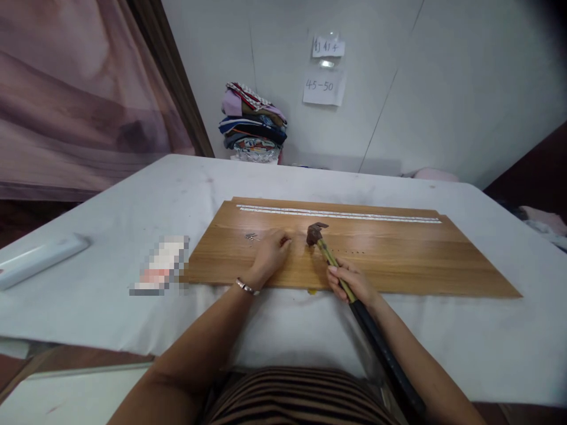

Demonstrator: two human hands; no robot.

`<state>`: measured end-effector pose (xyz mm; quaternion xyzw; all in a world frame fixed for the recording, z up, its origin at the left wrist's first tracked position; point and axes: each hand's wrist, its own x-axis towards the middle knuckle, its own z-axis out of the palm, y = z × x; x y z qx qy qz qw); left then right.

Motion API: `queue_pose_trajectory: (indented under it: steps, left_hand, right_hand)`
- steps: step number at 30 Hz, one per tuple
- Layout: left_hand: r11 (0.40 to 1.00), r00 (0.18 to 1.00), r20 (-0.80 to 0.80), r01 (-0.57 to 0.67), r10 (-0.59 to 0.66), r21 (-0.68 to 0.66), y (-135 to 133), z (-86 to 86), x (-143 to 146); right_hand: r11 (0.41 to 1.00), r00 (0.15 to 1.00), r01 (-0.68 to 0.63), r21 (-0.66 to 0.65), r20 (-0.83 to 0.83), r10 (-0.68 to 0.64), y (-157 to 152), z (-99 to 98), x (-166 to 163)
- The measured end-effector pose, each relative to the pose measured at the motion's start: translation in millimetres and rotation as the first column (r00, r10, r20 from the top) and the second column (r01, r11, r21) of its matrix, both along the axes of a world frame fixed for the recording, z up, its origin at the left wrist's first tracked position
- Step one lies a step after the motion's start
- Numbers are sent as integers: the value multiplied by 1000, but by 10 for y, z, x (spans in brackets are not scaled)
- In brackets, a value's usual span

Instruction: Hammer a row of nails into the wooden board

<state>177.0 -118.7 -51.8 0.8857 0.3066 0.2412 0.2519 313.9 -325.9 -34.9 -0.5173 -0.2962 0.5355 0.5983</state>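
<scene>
My right hand [352, 280] is wrapped round the handle of a claw hammer [328, 252]. The hammer's rusty head is over the wooden board [411, 260], and its black grip runs back along my forearm. My left hand [272, 251], with a bracelet at the wrist, rests low over the board to the left of the hammer head. Its fingers are drawn together; anything between them is too small to make out. Just left of that hand lies a small pile of nails [251, 236]. To the right of the hammer, a row of small dark nail heads [354, 252] dots the wood.
Two white measuring strips [341, 214] run along the board's far side. The board lies on a white-covered table [212, 330]. A blurred-out item [163, 262] and a white cylinder [44, 258] are at the left. Folded cloths [254, 124] are stacked by the wall.
</scene>
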Motion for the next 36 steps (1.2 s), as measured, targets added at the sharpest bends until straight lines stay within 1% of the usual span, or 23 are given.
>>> queue_pose_trajectory:
  steps: [5, 9, 13, 19, 25, 32, 36]
  left_hand:
    - [999, 998, 26, 52, -52, -8, -86, -4, -36]
    - [999, 999, 16, 40, -40, -25, -113, 10, -36]
    - [998, 999, 13, 40, -39, -45, -112, -24, -37]
    - [996, 997, 29, 73, -72, -52, -97, -59, -39]
    - [997, 998, -6, 60, -60, -52, -88, -27, -50]
    - [995, 998, 30, 59, -56, -84, -91, -6, -65]
    - [994, 998, 42, 54, -51, -93, -84, -5, -64]
  right_hand:
    - [1000, 1000, -10, -18, -9, 10, -3, -28, 1]
    - [1000, 1000, -12, -11, -14, 12, -6, -39, 19]
    - [1000, 1000, -11, -10, -16, 11, -19, -22, 27]
    - [1000, 1000, -16, -9, -7, 16, -12, -17, 3]
    - [999, 999, -35, 15, 36, 35, 21, -39, 21]
    - [998, 997, -36, 51, 69, 33, 1, 34, 22]
    - [998, 997, -39, 43, 65, 36, 9, 44, 10]
